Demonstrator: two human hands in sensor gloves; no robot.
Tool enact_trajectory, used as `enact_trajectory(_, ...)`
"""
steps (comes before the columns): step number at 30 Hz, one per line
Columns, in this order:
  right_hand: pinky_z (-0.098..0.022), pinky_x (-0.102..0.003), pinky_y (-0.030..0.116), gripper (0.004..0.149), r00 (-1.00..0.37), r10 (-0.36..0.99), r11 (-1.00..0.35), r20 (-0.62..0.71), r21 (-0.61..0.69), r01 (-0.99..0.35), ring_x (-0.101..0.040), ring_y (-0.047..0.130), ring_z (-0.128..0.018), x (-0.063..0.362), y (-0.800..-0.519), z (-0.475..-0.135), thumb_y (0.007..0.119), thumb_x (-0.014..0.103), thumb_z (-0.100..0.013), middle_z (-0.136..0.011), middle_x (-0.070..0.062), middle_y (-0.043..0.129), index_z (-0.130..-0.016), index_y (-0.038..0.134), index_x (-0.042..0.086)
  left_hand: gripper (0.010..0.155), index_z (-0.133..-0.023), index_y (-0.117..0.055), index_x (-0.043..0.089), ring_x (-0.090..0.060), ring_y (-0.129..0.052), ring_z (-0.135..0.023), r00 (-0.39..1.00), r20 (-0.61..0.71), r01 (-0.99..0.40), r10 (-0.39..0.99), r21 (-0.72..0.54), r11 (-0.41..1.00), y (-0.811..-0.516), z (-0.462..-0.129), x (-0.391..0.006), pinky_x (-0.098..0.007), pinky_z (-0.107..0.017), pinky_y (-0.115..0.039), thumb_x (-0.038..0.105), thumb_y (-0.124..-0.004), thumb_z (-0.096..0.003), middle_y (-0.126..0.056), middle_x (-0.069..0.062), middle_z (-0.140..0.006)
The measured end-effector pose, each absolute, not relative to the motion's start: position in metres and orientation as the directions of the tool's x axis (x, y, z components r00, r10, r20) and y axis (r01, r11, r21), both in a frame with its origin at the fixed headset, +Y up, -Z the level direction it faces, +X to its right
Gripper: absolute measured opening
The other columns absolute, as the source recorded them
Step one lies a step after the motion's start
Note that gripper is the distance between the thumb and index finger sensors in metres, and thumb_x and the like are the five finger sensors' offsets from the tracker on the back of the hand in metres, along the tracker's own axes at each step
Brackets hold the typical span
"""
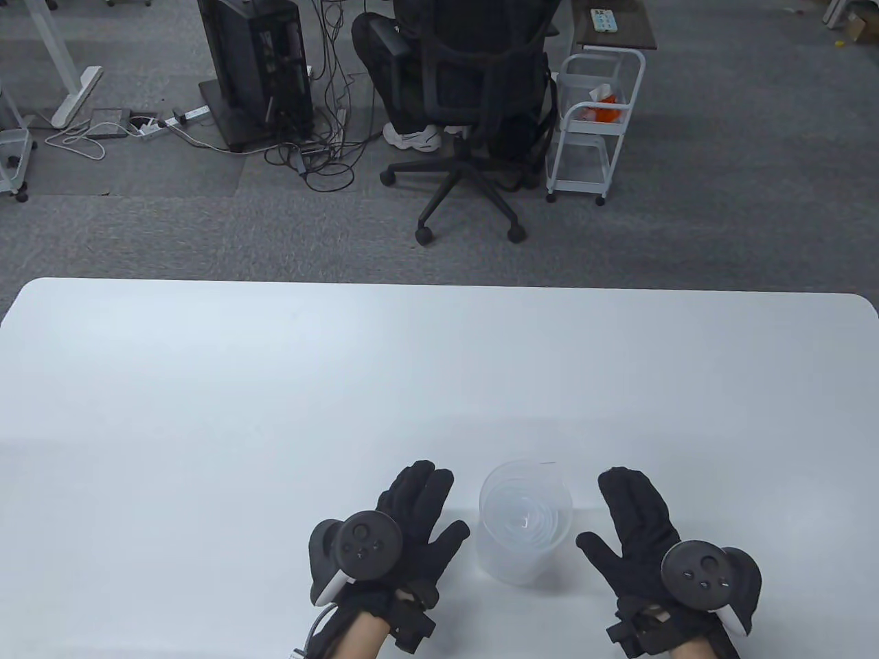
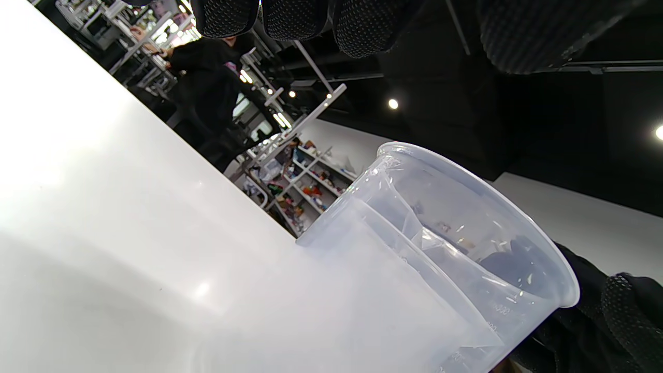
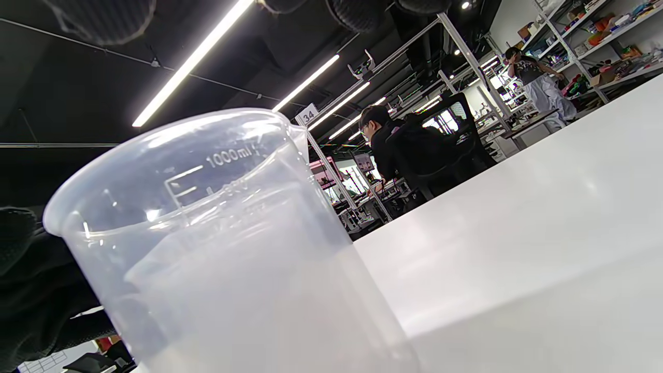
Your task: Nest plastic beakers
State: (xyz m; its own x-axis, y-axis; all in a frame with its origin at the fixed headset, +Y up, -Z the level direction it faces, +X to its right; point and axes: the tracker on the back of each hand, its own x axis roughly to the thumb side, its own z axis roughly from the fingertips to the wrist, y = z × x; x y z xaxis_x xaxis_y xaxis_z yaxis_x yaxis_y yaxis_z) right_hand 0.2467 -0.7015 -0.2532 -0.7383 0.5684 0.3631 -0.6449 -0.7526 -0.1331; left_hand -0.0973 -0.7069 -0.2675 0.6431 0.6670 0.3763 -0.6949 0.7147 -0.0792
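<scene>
A: Where are the cups?

B: The beakers (image 1: 525, 525) sit one inside another on the white table (image 1: 275, 384), near its front edge. They stand right between the left hand (image 1: 405, 522) and the right hand (image 1: 642, 532).

A: Are the hands holding them?

B: No. Both hands are spread flat with the fingers apart, and neither one touches the stack.

A: What else is around?

B: Past the table there is a black chair (image 1: 474, 110) with someone sitting in it, a white cart (image 1: 594, 127), and a dark computer box (image 1: 254, 62) with lots of wires (image 1: 323, 147).

A: Anything hard to see?

B: The plastic is see-through, so I cannot count the beakers inside. The big one says 1000ml (image 3: 228, 157). The person's head is cut off.
</scene>
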Motion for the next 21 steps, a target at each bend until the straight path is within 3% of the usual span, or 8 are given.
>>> enact_trajectory(21,-0.068,-0.068,0.044,0.082,-0.745,0.565,-0.758,0.354,-0.132,-0.638,-0.051,0.042,-0.104,0.2461,-0.7022,-0.2527,0.069,0.062,-0.047,-0.115,-0.021,0.044,-0.105,0.039,0.012,0.074,-0.106,-0.051,0.021,-0.052,-0.047,-0.106,0.641,0.391,-0.687,0.661,-0.092,0.721,-0.7087,-0.2657,-0.0947,-0.07,-0.07,-0.045,0.061,-0.063,-0.0457,-0.041,-0.016,-0.114)
